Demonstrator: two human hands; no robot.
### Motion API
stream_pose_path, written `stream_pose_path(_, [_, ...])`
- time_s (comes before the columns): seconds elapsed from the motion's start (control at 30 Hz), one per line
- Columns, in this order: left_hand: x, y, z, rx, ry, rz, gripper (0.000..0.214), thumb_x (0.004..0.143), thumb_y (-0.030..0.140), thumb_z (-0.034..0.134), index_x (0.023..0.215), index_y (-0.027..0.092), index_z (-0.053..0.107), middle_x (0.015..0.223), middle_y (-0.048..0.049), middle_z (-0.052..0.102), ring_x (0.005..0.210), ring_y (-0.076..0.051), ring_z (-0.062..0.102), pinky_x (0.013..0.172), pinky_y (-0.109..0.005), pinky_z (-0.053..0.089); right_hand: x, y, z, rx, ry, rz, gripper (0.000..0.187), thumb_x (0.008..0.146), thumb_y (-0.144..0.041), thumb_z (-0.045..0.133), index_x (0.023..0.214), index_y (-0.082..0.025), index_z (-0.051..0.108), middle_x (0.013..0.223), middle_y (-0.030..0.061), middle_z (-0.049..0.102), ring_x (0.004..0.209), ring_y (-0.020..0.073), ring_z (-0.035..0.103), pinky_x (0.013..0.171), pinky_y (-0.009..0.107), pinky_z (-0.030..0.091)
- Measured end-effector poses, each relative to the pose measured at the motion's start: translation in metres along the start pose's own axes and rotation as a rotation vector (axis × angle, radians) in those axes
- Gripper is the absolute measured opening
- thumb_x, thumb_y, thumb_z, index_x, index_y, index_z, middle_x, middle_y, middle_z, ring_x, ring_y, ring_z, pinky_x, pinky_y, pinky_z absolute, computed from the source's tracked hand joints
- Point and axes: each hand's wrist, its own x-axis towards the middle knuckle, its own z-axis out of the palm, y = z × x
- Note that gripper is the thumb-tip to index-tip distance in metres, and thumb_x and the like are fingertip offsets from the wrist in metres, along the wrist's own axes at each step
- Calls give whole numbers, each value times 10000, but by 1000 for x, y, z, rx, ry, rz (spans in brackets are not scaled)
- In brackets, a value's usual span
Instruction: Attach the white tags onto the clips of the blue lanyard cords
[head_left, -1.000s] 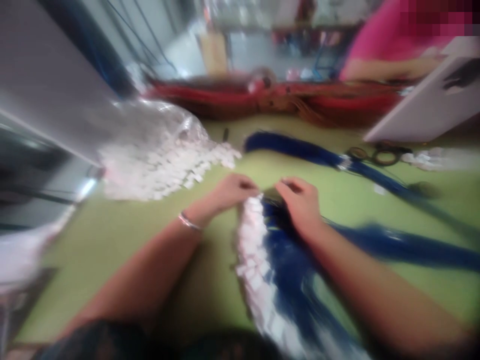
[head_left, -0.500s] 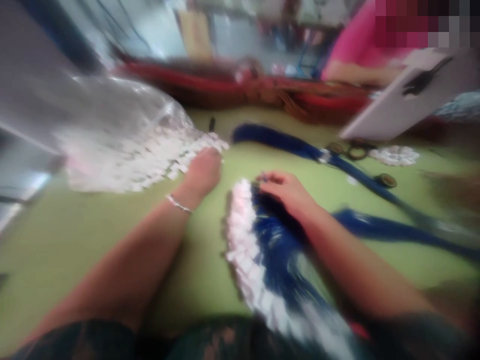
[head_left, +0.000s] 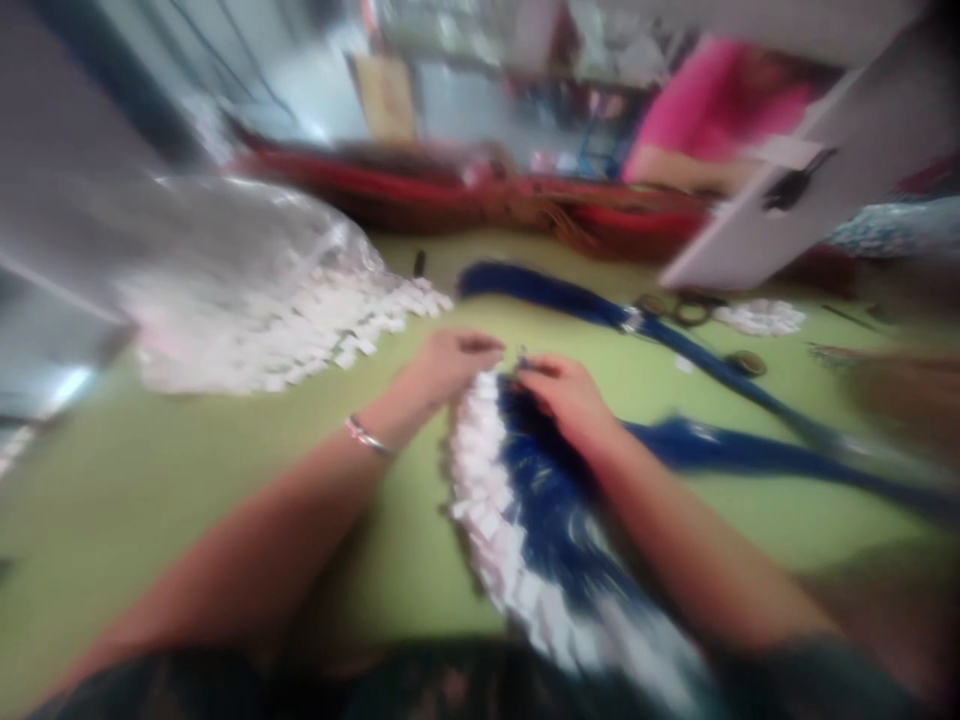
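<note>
On the green worktop (head_left: 225, 480), the row of white tags (head_left: 480, 460) is running from the hands toward the person, edging a fan of blue strands (head_left: 551, 500); this layout is probably keeping the ends lined up within reach. The left hand (head_left: 448, 362) is pressing its fingertips together at the row's far end (whether anything is sitting between them, I cannot tell). The right hand (head_left: 568, 392) is pinching a strand end (head_left: 522, 358), apparently so its tip is standing free. On the left, a clear plastic bag (head_left: 277, 215) is lying flat, holding loose white tags (head_left: 322, 325) that are spilling out, seemingly for easy picking. Beyond, a pale band (head_left: 630, 319) is gathering a blue bundle (head_left: 540, 287), likely against tangling.
</note>
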Motion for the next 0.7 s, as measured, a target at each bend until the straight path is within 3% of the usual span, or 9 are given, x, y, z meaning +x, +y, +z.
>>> stream_pose_path(0.1, [1,-5,1,-80,-16,-31,290,662,317,762,873,119,743,761,-71,702,655,-137,597,645,-279,480,3,6,5,40,84,-45,139,679,-294,631,749,-174,633,579,-33,582,455,74,398,436,224,279])
stream_pose_path(0.17, [2,-7,1,-101,-55,-40,330,686,325,748,958,138,744,730,-53,692,615,-124,578,605,-267,463,5,7,7,29,98,-92,104,684,-282,607,703,-180,615,537,-45,538,467,81,402,463,228,309])
stream_pose_path(0.27, [0,-8,1,-95,-91,-19,394,725,360,727,1078,184,732,810,-58,722,655,-131,599,626,-270,468,8,6,8,-44,64,-164,126,685,-294,609,633,-179,602,559,-36,540,542,99,456,537,233,370])
stream_pose_path(0.37, [-2,-7,2,-47,-88,15,330,733,391,721,989,187,763,907,-76,744,770,-162,637,710,-289,488,9,6,9,-119,42,-211,131,675,-300,627,637,-174,620,632,-16,590,633,124,510,607,245,405])
stream_pose_path(0.53, [-4,-5,4,59,-52,3,283,721,391,720,900,177,766,857,-72,746,729,-163,631,666,-289,486,8,8,9,-201,86,-184,156,683,-316,634,624,-176,595,576,-25,546,573,117,464,565,245,375])
stream_pose_path(0.7, [-5,-1,5,143,-45,39,184,719,316,700,800,157,741,775,-57,723,692,-147,610,643,-275,472,6,6,11,-278,120,-237,223,658,-241,620,514,-195,457,488,-59,418,520,89,359,499,226,291])
